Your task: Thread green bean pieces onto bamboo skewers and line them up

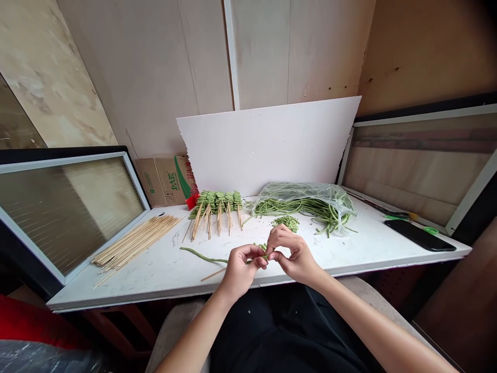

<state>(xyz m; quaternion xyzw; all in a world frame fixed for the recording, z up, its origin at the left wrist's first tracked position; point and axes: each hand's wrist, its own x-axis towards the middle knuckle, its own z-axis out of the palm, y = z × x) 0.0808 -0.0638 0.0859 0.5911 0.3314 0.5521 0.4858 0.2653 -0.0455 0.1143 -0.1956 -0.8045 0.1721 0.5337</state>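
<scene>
On a white table (pixel 163 277) before one upright white board (pixel 272 145), the left hand (pixel 243 267) and right hand (pixel 293 256) pinch one green bean (pixel 204 256) at the near edge, its tail trailing left. Far beyond stand about five clusters of skewered beans (pixel 219 199), one clear bag (pixel 303 191) of long beans and one heap of cut pieces (pixel 286 223); one pile of bare sticks (pixel 135 243) lies left, one phone (pixel 419 235) right.
</scene>
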